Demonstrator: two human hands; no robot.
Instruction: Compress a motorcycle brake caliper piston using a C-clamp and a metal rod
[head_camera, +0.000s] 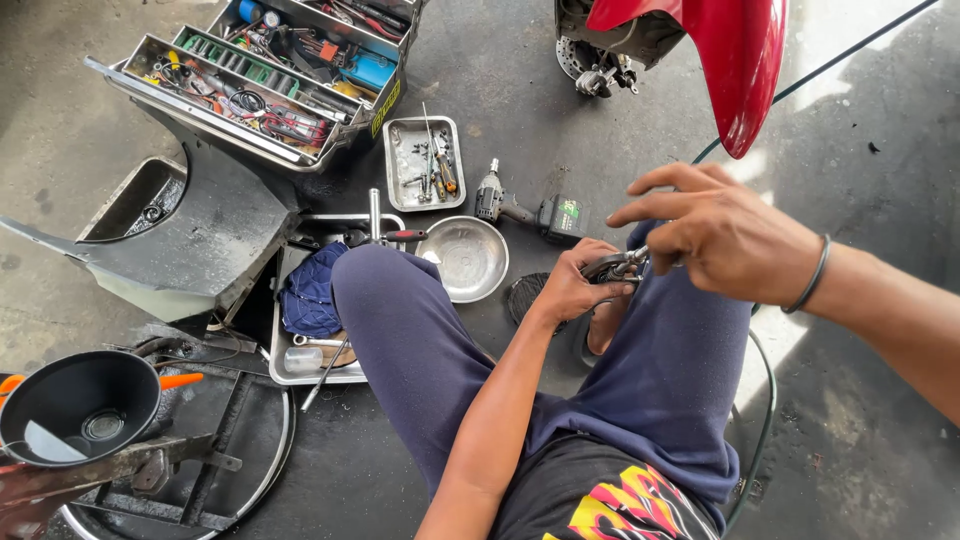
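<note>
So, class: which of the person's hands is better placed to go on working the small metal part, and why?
Right. The right hand has its fingertips pinched at the small metal part, while the left hand is wrapped around it, holding it.

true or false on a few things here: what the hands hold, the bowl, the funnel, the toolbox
1. The left hand grips a small metal part. True.
2. The right hand rests flat on the floor. False: it is raised at the part, fingers on it.
3. The round steel bowl holds bolts. False: it looks empty.
4. The black funnel sits at lower left. True.
5. The toolbox is shut. False: its trays are spread open.
</note>
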